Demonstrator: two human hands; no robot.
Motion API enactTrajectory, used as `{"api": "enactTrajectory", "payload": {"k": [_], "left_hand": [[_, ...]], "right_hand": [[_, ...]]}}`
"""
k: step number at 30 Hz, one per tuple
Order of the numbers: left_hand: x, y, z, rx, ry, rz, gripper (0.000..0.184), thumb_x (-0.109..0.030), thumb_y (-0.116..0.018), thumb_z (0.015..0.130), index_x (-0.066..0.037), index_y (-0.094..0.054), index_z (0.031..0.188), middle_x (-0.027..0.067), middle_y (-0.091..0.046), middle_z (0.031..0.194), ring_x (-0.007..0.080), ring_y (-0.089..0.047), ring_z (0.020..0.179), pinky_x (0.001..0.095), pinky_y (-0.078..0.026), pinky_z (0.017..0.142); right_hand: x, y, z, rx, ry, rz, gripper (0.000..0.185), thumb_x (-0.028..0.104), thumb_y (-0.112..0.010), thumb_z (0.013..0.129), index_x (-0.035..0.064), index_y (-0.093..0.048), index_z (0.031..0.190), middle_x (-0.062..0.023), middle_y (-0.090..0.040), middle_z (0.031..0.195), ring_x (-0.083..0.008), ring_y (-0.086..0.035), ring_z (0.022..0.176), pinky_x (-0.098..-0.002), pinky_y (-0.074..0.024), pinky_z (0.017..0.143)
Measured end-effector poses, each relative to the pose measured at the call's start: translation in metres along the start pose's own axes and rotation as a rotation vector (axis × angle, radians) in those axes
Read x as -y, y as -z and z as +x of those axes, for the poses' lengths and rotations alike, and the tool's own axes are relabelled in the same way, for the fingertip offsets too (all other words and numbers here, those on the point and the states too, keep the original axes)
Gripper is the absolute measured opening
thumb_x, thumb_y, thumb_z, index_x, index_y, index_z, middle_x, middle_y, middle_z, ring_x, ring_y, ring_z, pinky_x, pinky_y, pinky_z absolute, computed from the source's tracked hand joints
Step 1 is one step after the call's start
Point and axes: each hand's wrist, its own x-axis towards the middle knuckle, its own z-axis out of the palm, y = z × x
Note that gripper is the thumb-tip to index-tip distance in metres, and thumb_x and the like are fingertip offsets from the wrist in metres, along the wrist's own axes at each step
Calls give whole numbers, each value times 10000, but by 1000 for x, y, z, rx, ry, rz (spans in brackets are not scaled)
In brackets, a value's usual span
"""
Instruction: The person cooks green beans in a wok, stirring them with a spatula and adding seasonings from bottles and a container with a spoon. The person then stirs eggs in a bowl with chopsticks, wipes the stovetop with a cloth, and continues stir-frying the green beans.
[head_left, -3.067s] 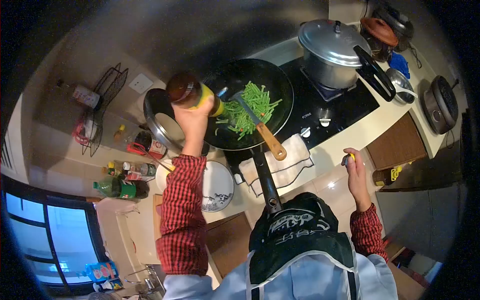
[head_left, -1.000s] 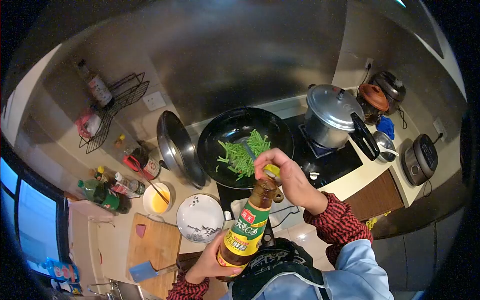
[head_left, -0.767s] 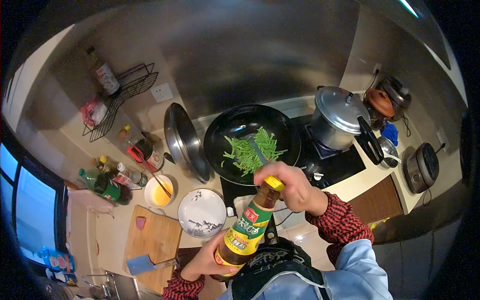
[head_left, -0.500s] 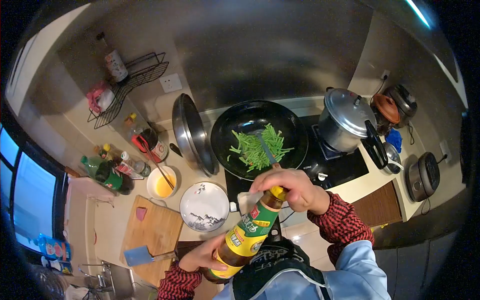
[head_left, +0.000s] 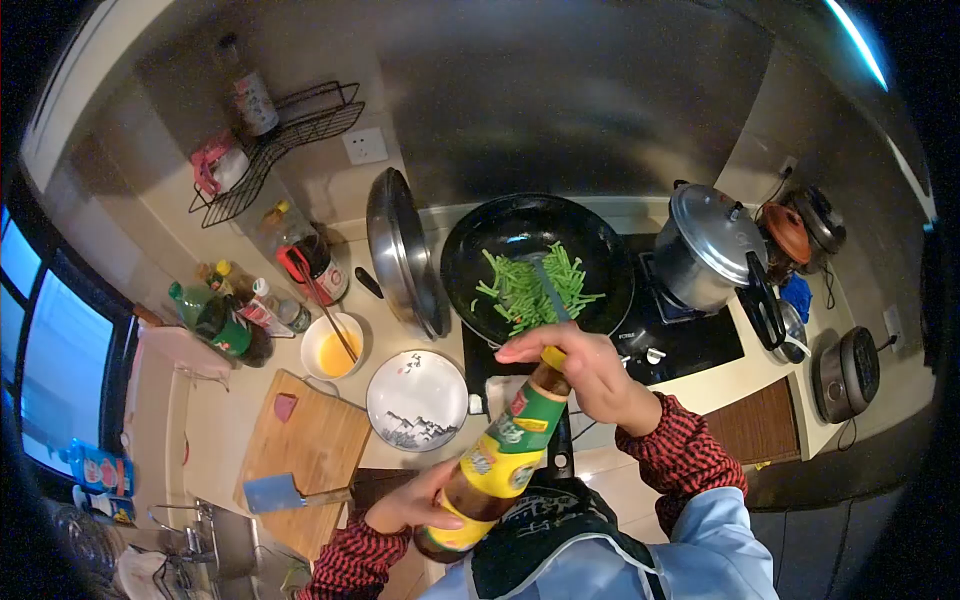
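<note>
"Comparing with one second ago, we see the yellow cap (head_left: 553, 357) seated on the bottle (head_left: 492, 468), so we judge it is closed, or nearly."

"And our hands?"

"Our left hand (head_left: 412, 503) is wrapped around the lower part; our right hand (head_left: 597, 377) covers the cap."

"Which way does it point?"

"Before the front edge of the worktop (head_left: 712, 386), its long axis slants: cap toward the wok (head_left: 600, 235), base toward our body."

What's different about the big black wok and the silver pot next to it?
The wok is black; the pressure cooker is silver. The wok is wide and open, showing cut green beans; the pressure cooker is taller and lidded, hiding whatever is inside. Both sit on the black cooktop.
</note>
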Motion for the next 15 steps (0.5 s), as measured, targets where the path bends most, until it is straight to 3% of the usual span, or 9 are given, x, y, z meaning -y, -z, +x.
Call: {"api": "enactTrajectory", "payload": {"k": [1,2,4,6,8,11,13,14,15], "left_hand": [[1,-1,2,-3,1,-3,875,-212,-710,595,22,-215,1278,116,-422,1196,197,-418,1102,309,-302,945],[2,0,4,-153,-86,339,844,-227,-714,599,27,-248,1255,119,-442,1170,196,-436,1080,307,-327,924],[0,-4,6,-419,-236,875,797,-263,-738,581,33,-321,1192,147,-514,1065,210,-517,989,307,-413,834],[-7,-13,6,-525,-218,1000,795,-261,-744,569,29,-330,1183,162,-526,1040,222,-535,968,314,-426,815],[-8,-14,4,-697,-267,1191,780,-257,-753,542,23,-358,1153,189,-550,993,257,-570,919,325,-457,768],[-3,8,-8,-917,-426,1176,766,-233,-757,536,20,-366,1144,178,-541,1005,239,-558,932,323,-450,785],[4,41,-23,-898,-585,698,639,-83,-738,564,-11,-402,1103,105,-520,1005,194,-530,940,318,-447,791],[-12,43,-28,-965,-778,598,599,-31,-705,590,-22,-391,1100,90,-506,1020,193,-535,919,307,-450,785],[-19,59,-38,-1099,-778,495,610,-28,-694,607,-21,-370,1123,91,-501,1037,187,-523,937,309,-438,810]], "right_hand": [[1,-2,0,-48,-121,-1,366,240,-310,908,-59,-476,1036,-154,-552,1010,-212,-551,939,-293,-423,809],[0,-4,1,-79,-130,-4,302,163,-323,901,-60,-480,1029,-152,-551,1010,-200,-563,912,-274,-432,790],[-5,-10,-3,-98,-239,-11,307,171,-331,899,-55,-458,1063,-153,-544,1025,-206,-549,941,-281,-420,810],[-7,-14,-4,-118,-349,-14,319,179,-340,897,-51,-436,1097,-154,-536,1040,-213,-535,970,-288,-408,831],[-10,-15,-1,-105,-255,-67,506,360,-337,878,-13,-297,1217,-151,-451,1150,-224,-417,1098,-331,-308,922],[-18,-7,-3,-278,-257,285,682,535,-320,839,41,-205,1295,-156,-355,1249,-216,-349,1160,-358,-261,963],[-14,10,-9,-360,-250,366,709,584,-302,815,62,-230,1289,-151,-394,1219,-212,-389,1128,-351,-298,938],[-13,19,-18,-440,-237,282,682,564,-311,826,63,-241,1284,-145,-414,1199,-210,-414,1101,-339,-323,913],[-14,28,-31,-517,-225,200,656,545,-319,836,65,-252,1278,-140,-434,1180,-207,-439,1073,-328,-349,888]]}}
